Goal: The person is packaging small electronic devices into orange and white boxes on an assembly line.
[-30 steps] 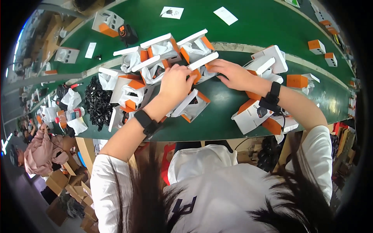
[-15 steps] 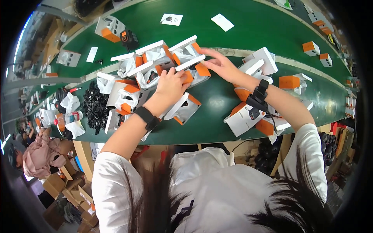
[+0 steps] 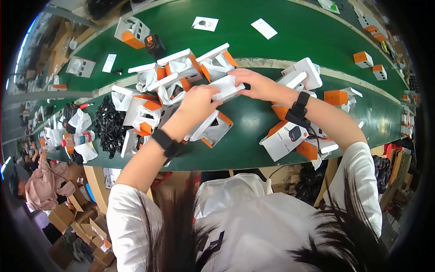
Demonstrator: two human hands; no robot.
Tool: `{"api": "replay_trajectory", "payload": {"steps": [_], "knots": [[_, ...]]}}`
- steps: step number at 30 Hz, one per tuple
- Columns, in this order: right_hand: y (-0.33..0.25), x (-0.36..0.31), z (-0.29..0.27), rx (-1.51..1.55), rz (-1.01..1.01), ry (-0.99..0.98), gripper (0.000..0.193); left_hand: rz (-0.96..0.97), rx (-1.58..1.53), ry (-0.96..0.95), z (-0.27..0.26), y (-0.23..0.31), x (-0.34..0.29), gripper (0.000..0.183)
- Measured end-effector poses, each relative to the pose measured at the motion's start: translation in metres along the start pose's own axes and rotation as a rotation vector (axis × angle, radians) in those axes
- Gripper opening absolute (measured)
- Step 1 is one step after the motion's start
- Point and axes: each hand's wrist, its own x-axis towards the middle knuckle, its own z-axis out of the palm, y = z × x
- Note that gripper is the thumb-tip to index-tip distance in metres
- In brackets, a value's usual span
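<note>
Between my two hands is a small white-and-orange carton (image 3: 226, 87), its white lid flap folded down over the top. My left hand (image 3: 199, 102) is closed against the carton's left end. From the right, my right hand (image 3: 254, 84) pinches the opposite end, thumb in front and fingers over the top edge. Behind them stand cartons with raised lids and white bags inside, such as this open carton (image 3: 217, 63) and its neighbour (image 3: 183, 65). Another open carton (image 3: 216, 129) lies tilted just below my left wrist. My palms and the carton's lower body are mostly hidden.
A heap of black cables (image 3: 108, 127) lies left of the cartons. More cartons (image 3: 285, 138) are grouped at the right. Across the raised ledge (image 3: 272, 65), a green surface bears a black device (image 3: 155, 46) and white cards (image 3: 264, 28). A person (image 3: 47, 181) sits at far left.
The carton's raised lid has come down and now faces upward. My right hand has moved down onto its right end, and my left hand has shifted slightly right and lower.
</note>
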Motion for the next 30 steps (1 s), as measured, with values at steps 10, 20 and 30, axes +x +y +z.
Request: {"api": "replay_trajectory", "payload": {"steps": [10, 20, 30], "knots": [[-0.003, -0.006, 0.016, -0.610, -0.224, -0.034, 0.015, 0.009, 0.231, -0.165, 0.015, 0.000, 0.024, 0.022], [-0.010, 0.003, 0.013, -0.606, -0.202, -0.050, 0.020, 0.306, 0.355, -0.310, 0.011, -0.014, 0.025, 0.013], [-0.009, -0.009, 0.022, -0.755, -0.181, -0.017, 0.023, -0.154, -0.075, 0.108, -0.083, -0.030, 0.067, 0.022]]}}
